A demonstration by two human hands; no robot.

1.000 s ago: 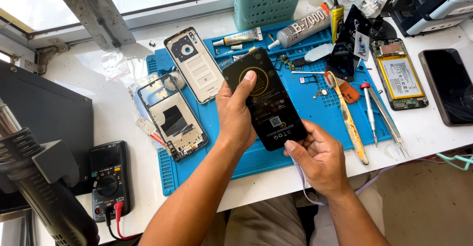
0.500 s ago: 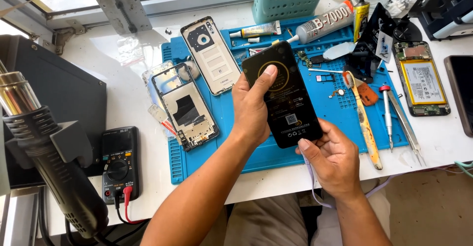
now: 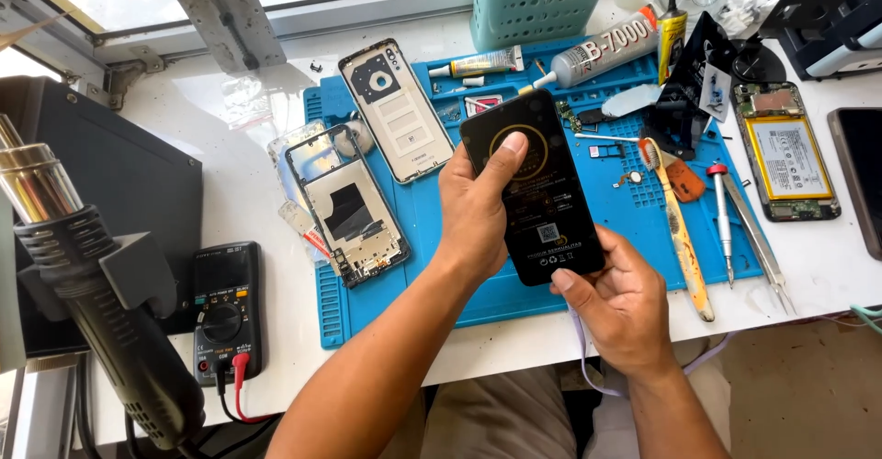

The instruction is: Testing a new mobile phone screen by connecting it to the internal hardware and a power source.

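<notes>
Head cam: both hands clamped on a black phone panel (image 3: 535, 192) above the blue mat (image 3: 478, 284). Left hand (image 3: 473, 206) grips its 9 o'clock edge, right hand (image 3: 620, 307) pinches the 6 o'clock end. Multimeter (image 3: 225, 307) sits well off at 8 o'clock.

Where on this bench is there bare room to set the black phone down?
Bare blue mat between black phone and toothbrush, and bare mat between the phone frame and the left hand. The mat's top edge by the glue tubes is crowded.
</notes>
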